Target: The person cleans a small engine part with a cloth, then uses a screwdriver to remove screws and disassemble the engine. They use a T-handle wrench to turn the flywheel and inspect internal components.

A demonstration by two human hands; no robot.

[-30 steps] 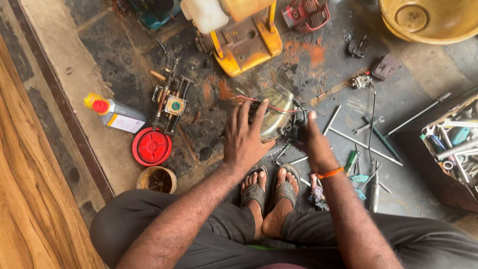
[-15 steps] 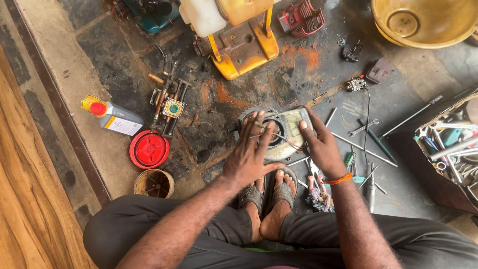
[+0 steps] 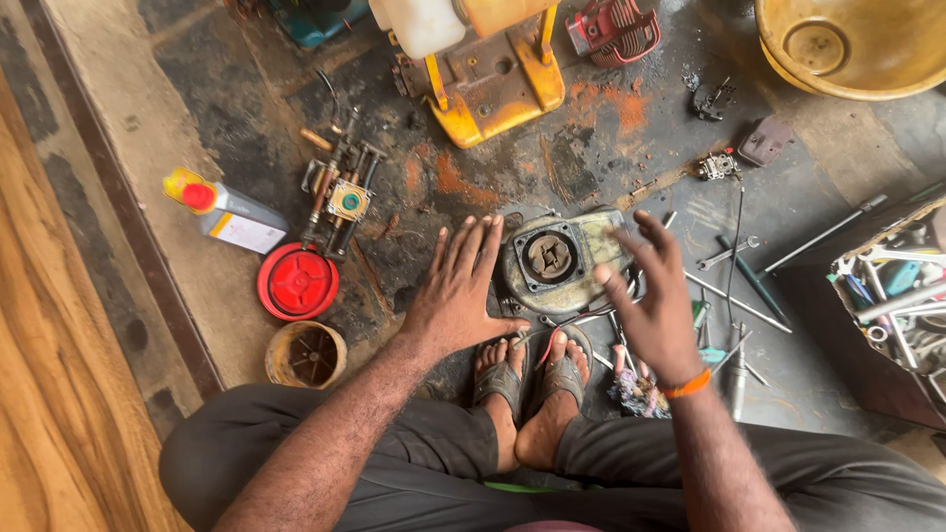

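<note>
We see the left hand [image 3: 461, 288] flat and open, with the fingers [image 3: 471, 246] spread wide and pointing to the far side. It holds nothing; its edge lies just beside the left rim of the engine cover [image 3: 562, 264], and we cannot tell if it really touches it. The right hand [image 3: 658, 296] is open too, the fingers [image 3: 619, 288] loosely curled and apart, a little blurred. It holds nothing and is over the right side of the cover. An orange band [image 3: 687, 385] is around its wrist.

The engine cover is a dirty round metal part with a dark square opening in the middle. It lies on the oily floor [image 3: 591, 148] between both hands, just far of the two feet in sandals [image 3: 532, 379].

At the near left we see a small round tin [image 3: 305, 353], with something dark inside that we cannot make out. Just far of it lies a red round lid [image 3: 298, 282], and farther left a grey bottle with a red cap [image 3: 225, 213] lies on its side. At the far right stands a big yellow bowl [image 3: 857, 44]. At the right edge a box [image 3: 892, 286] holds many wrenches and metal tools. Far of the cover stands a yellow machine frame [image 3: 488, 84].
</note>
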